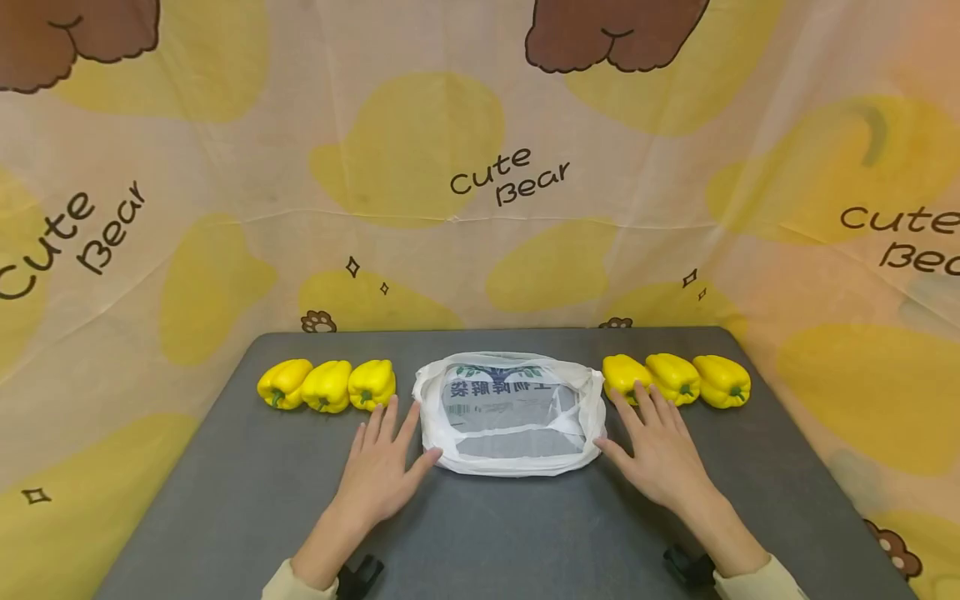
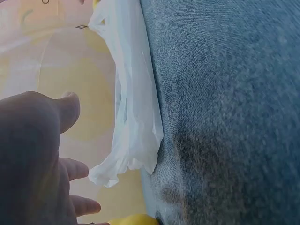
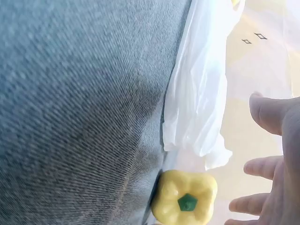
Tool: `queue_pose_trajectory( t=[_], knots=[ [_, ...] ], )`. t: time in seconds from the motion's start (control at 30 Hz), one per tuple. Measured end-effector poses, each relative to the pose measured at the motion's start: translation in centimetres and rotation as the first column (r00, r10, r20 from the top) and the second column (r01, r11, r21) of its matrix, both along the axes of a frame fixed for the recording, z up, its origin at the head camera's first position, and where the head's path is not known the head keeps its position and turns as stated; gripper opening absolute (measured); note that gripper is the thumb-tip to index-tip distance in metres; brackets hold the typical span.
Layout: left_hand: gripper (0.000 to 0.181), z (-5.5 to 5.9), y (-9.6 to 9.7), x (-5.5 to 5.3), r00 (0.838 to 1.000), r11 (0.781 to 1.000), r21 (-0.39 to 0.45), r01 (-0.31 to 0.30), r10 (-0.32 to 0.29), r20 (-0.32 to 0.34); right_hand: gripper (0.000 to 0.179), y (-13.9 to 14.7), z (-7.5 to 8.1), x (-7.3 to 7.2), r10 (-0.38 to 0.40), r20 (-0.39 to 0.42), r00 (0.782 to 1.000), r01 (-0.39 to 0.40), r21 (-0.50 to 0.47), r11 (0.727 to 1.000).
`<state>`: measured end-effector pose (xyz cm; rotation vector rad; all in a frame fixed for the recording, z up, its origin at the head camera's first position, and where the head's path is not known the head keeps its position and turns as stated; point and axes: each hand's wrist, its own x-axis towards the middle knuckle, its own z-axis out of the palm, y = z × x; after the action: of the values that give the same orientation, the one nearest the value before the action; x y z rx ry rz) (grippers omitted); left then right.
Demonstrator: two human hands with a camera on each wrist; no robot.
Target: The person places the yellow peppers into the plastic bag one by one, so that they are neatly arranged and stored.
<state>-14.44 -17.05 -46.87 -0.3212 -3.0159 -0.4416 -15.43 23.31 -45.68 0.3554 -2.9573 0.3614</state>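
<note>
A white plastic bag [image 1: 512,464] lies in the middle of the grey table, its mouth spread wide and facing up, with printing showing inside. My left hand [image 1: 385,475] is at the bag's left side, fingers spread and holding nothing. On the other side my right hand [image 1: 660,454] mirrors it, fingers apart, its fingertips overlapping the nearest yellow bell peppers in the head view. Three yellow bell peppers [image 1: 326,387] sit in a row left of the bag. Three more yellow bell peppers [image 1: 722,382] line up to its right. The right wrist view shows one bell pepper [image 3: 185,197] with its green stem.
The grey table [image 1: 517,542] has a rounded far edge against a patterned cloth backdrop [image 1: 420,150]. That cloth also runs down both sides. Black straps [image 1: 362,577] are on both wrists.
</note>
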Motion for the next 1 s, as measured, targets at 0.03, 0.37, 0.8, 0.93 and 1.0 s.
queue_pose_trajectory(
  t=[0.03,0.37,0.8,0.93,1.0],
  knots=[
    [0.082,0.0,0.1,-0.1,1.000,1.000,0.005,0.003,-0.003,-0.004,0.081,0.0,0.1,0.0,-0.003,0.004,1.000,0.003,-0.004,1.000],
    [0.075,-0.4,0.8,-0.9,0.999,0.993,0.116,0.015,-0.020,0.048,0.080,0.6,1.0,-0.7,-0.013,0.013,1.000,0.014,-0.026,1.000],
    [0.065,-2.1,1.1,-2.9,0.994,0.886,0.464,-0.007,-0.045,0.101,0.079,0.9,1.6,-2.0,-0.024,0.031,0.999,0.027,-0.104,0.994],
    [0.064,-2.3,1.1,-3.6,0.992,0.848,0.530,-0.025,-0.045,0.118,0.077,1.3,1.8,-2.3,-0.019,0.017,1.000,0.021,-0.131,0.991],
    [0.062,-2.4,1.2,-3.9,0.992,0.835,0.550,-0.029,-0.044,0.119,0.075,1.4,1.9,-2.6,-0.014,0.003,1.000,0.014,-0.139,0.990]
  ],
)
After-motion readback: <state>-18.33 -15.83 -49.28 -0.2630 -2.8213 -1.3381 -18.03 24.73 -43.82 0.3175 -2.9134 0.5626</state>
